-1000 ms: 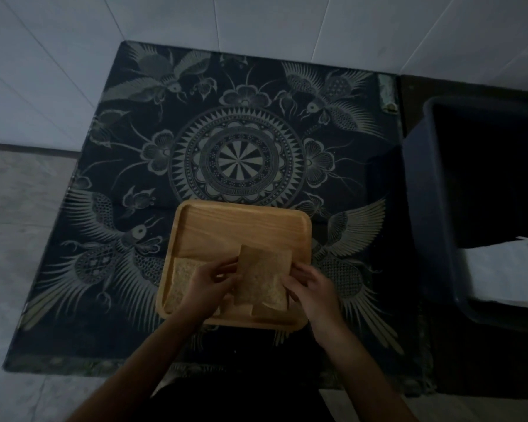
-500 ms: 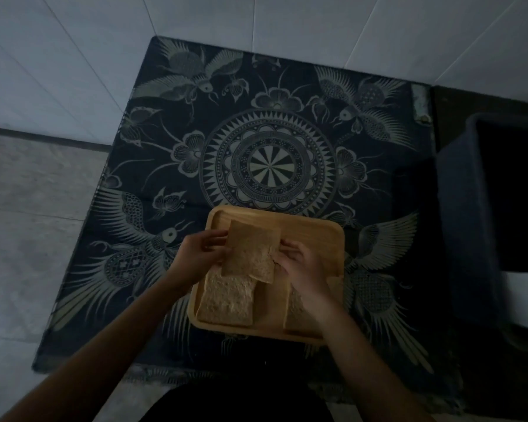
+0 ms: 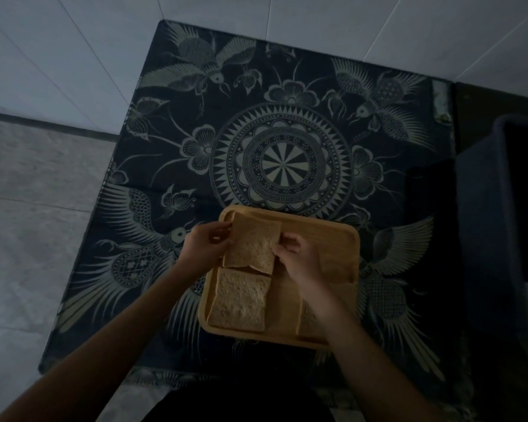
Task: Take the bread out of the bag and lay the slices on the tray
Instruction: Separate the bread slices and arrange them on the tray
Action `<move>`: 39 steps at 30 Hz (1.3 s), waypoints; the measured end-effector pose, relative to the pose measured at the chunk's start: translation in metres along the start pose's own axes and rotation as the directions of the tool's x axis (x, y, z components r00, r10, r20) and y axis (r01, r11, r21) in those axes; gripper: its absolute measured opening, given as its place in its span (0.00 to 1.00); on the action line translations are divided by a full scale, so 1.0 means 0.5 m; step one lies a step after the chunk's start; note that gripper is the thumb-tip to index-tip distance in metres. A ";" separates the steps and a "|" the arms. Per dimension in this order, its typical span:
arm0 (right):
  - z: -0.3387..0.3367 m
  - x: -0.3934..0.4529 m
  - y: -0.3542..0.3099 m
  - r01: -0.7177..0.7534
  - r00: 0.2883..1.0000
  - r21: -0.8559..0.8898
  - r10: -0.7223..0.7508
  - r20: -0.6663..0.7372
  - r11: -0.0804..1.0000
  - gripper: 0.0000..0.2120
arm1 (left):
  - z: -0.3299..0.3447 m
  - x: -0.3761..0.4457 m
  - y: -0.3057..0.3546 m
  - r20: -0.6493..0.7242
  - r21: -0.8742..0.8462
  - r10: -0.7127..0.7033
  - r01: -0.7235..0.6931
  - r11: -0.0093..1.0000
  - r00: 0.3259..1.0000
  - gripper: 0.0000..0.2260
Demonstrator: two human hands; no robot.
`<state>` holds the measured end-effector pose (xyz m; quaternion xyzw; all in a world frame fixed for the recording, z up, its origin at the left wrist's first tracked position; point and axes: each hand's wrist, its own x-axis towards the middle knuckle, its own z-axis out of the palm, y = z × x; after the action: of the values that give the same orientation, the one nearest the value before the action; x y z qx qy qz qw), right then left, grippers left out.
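Head view, looking down. Left hand (image 3: 206,246) and right hand (image 3: 299,257) pinching opposite edges of one bread slice (image 3: 252,245), held over the far-left corner of a wooden tray (image 3: 326,239). Second slice (image 3: 240,303) flat on the tray, near-left; third slice (image 3: 310,322) near-right, mostly hidden by the right forearm. Tray on a dark patterned cloth (image 3: 287,147); dark bin (image 3: 500,223) at right.

Very dim, underexposed overall. Soft, flat ambient light, source can't be placed; no hard shadows, no glare. Brightest areas: pale wall tiles (image 3: 73,41) at top, grey floor (image 3: 28,239) on the left. Dark bin (image 3: 500,223) at right crushes to near black, no detail inside. Wide-angle bowing shows in the tile lines toward the edges. Centre reasonably sharp, forearms at bottom soft, visible compression noise.
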<state>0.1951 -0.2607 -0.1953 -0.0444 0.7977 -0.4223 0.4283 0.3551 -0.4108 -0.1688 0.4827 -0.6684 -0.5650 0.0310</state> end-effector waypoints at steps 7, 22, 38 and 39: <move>0.012 -0.005 -0.003 0.060 0.997 -0.088 -0.064 -0.038 0.994 0.16 | 0.006 0.000 -0.009 -0.092 0.191 0.142 -0.123 0.974 0.986 0.18; 0.030 -0.020 -0.011 0.208 0.967 -0.313 -0.243 -0.076 0.927 0.18 | 0.017 -0.002 -0.013 -0.137 0.356 0.275 -0.212 0.910 0.952 0.13; 0.004 -0.028 -0.023 0.230 0.973 -0.307 -0.227 0.046 0.924 0.22 | 0.021 -0.012 -0.020 -0.119 0.417 0.285 -0.212 0.884 0.951 0.16; -0.003 -0.031 -0.024 0.225 0.974 -0.303 -0.221 0.047 0.926 0.22 | 0.021 -0.015 -0.020 -0.116 0.423 0.280 -0.208 0.882 0.953 0.17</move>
<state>0.2007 -0.2607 -0.1763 -0.2033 0.8407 -0.3391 0.3701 0.3589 -0.3972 -0.1767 0.4376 -0.8213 -0.3611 0.0593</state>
